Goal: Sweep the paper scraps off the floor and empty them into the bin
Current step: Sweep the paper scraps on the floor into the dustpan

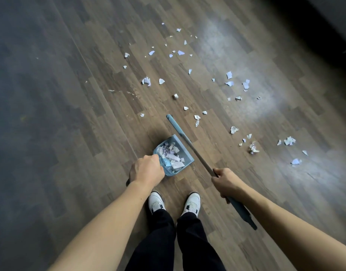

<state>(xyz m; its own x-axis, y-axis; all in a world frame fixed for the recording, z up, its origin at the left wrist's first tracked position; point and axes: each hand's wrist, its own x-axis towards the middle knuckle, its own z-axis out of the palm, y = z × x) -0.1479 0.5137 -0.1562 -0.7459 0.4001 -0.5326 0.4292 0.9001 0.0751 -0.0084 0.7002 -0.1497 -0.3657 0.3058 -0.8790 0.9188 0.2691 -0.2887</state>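
Note:
A blue dustpan (185,153) holds a heap of white and lilac paper scraps (173,156). My left hand (146,170) grips its handle just above the floor in front of my feet. My right hand (226,181) is closed around the grey shaft of a broom (195,151) with a dark grip end by my forearm. Its narrow blue head (173,123) is on or just above the floor, just beyond the pan. Several loose paper scraps (229,83) lie scattered over the dark wooden floor (90,133) ahead and to the right.
My two white shoes (175,202) stand just behind the dustpan. A dark wall or furniture edge (324,22) runs along the upper right. The bin is not in view.

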